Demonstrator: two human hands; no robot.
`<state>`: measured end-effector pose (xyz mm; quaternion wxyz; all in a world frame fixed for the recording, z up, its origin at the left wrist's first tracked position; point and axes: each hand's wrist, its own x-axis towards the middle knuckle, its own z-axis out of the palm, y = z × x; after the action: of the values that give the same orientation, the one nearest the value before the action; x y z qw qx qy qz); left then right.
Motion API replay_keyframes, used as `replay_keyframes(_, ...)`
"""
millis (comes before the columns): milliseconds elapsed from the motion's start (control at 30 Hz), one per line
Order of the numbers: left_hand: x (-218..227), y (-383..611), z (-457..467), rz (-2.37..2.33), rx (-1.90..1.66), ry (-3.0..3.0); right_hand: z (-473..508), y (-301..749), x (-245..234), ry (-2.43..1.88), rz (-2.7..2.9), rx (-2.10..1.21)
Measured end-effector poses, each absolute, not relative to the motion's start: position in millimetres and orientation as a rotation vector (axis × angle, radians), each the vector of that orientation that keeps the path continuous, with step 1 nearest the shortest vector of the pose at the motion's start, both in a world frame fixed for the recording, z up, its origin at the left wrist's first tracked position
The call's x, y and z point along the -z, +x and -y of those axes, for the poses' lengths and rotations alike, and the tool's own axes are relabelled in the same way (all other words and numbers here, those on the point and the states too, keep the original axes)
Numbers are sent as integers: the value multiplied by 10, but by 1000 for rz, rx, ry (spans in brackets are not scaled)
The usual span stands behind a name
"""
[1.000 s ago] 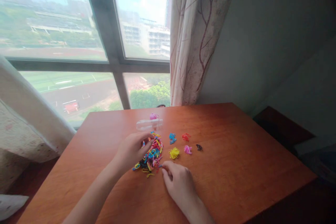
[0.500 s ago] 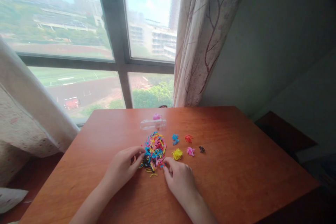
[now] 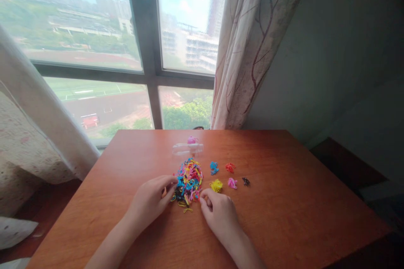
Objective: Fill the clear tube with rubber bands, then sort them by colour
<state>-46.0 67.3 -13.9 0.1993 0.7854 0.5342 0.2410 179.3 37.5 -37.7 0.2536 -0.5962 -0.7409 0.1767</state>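
Observation:
A mixed heap of small coloured rubber bands (image 3: 190,176) lies on the wooden table, in blue, pink, yellow, red and black. At its left edge is my left hand (image 3: 154,195), fingers curved and touching the bands, with a gap between thumb and forefinger. My right hand (image 3: 220,210) is at the heap's lower right edge, thumb and forefinger pinched at a reddish band there. Just beyond that hand is a small yellow pile (image 3: 216,185). Farther out lie a blue pile (image 3: 213,167), a red pile (image 3: 230,167), a pink pile (image 3: 232,183) and a black pile (image 3: 246,181).
Behind the heap a clear plastic container (image 3: 187,149) lies on the table (image 3: 284,201), with a pink item (image 3: 192,139) beside it. A window (image 3: 151,50) and a patterned curtain (image 3: 240,50) stand past the table's far edge.
The view has shifted slightly, so everything sits a little farther right. My left hand stays at the heap; the right fingertips have shifted slightly at its edge, with a reddish band showing beside them.

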Motion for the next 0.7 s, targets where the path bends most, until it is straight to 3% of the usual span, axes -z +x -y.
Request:
replay_keyframes(367,180,-460,-661,-1475,-679,2242,-471,1810,275,-1443,1900,-685)
replay_keyframes(700,183,-456,-645,-1484,-638,2258,-1096,2171,205,-1820,1919,-248)
